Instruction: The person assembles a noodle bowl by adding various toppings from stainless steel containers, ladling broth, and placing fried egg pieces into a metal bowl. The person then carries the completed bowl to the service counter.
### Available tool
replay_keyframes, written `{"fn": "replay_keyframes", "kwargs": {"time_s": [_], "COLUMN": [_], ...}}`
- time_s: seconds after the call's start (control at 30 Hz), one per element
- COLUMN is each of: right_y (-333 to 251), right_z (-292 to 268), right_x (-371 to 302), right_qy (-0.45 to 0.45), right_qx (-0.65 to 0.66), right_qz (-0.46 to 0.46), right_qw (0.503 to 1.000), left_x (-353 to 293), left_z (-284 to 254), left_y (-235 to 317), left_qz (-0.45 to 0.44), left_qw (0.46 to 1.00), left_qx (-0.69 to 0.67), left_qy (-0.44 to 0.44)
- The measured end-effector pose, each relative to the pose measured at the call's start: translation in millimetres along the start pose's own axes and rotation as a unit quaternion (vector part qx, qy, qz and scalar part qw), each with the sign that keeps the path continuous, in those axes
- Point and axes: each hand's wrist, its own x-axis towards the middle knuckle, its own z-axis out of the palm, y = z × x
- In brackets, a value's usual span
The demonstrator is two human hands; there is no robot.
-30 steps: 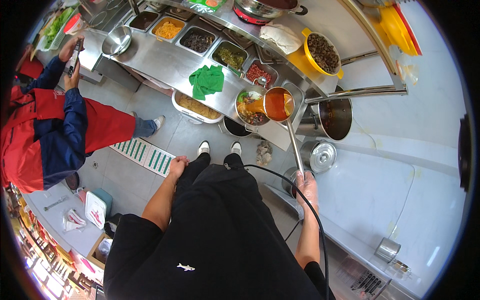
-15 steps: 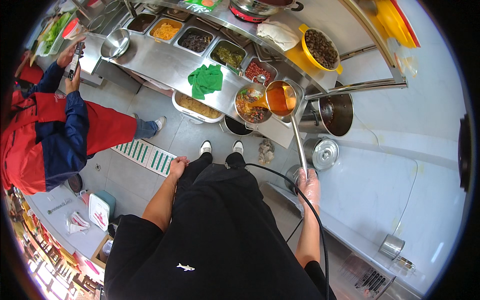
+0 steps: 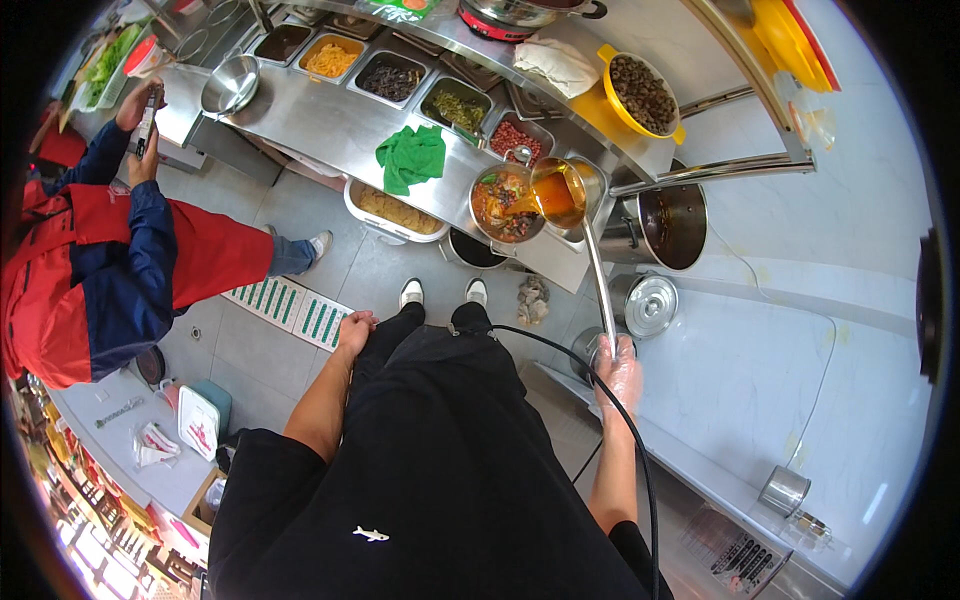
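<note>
In a clear plastic glove, my right hand [image 3: 617, 368] is closed around the long metal handle of a ladle [image 3: 590, 240]. The ladle's bowl tilts left, and orange-brown broth [image 3: 556, 194] runs from it into a round metal bowl [image 3: 507, 240]. Mixed food pieces [image 3: 503, 203] and reddish liquid fill that bowl at the counter's near edge. Bare and apart from the counter, my left hand [image 3: 356, 331] hangs by my left thigh with loosely bent fingers and nothing visible in it.
Topping trays [image 3: 391, 78] line the steel counter [image 3: 310, 115], where a green cloth [image 3: 411, 160] lies. A big pot [image 3: 690, 228] stands to the right. At left, a person in a red apron [image 3: 215, 255] holds a phone [image 3: 147, 120]. A black cable [image 3: 645, 450] crosses my right forearm.
The ladle has tipped further and holds less broth; the liquid in the metal bowl has risen around the food. My left hand has stayed in place.
</note>
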Motion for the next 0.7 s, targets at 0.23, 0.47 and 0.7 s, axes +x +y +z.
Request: {"fn": "replay_keyframes", "kwargs": {"time_s": [0.23, 0.47, 0.7], "right_y": [-6, -2, 46], "right_z": [13, 31, 69], "right_x": [-3, -1, 10], "right_qy": [0.041, 0.028, -0.087], "right_qx": [-0.008, 0.015, 0.316], "right_qz": [-0.04, -0.032, 0.063], "right_qw": [0.998, 0.999, 0.943], "left_x": [9, 3, -18], "left_z": [-9, -16, -9], "left_y": [-17, -20, -4], "left_qz": [-0.006, -0.004, -0.02], "left_qw": [1.0, 0.998, 0.999], "left_qx": [0.009, 0.062, 0.006], "left_qy": [-0.006, 0.007, 0.025]}}
